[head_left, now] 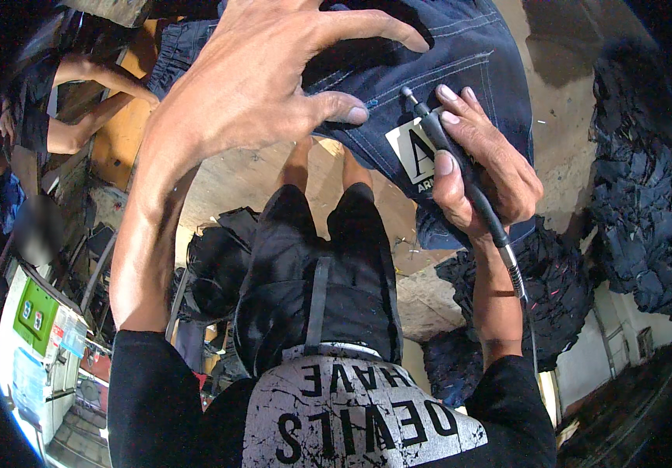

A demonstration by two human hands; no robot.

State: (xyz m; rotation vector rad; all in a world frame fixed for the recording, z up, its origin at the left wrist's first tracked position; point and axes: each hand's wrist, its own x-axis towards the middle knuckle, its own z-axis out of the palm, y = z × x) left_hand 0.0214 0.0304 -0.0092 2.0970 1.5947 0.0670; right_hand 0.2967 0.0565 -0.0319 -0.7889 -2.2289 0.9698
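Observation:
A dark navy denim garment [468, 48] with pale double stitching and a pocket outline lies in front of me. My left hand [254, 86] reaches over it, thumb and forefinger spread apart with nothing between them; its other fingers run out at the top edge. In my right hand [500, 160] is a black pen-shaped corded tool [433, 125], gripped between thumb and fingers. Its small rounded metal tip points at the stitching near the pocket, but I cannot tell if it touches the cloth. Partly behind the tool is a white label [404, 152] with black print.
Wooden boards [235, 187] lie under the garment. Dark cloth pieces are piled on the right [636, 179] and below my right wrist [546, 273]. At the far left, another person's arm [79, 134] reaches toward dark cloth [176, 54]. The tool's cord [532, 335] hangs beside my right forearm.

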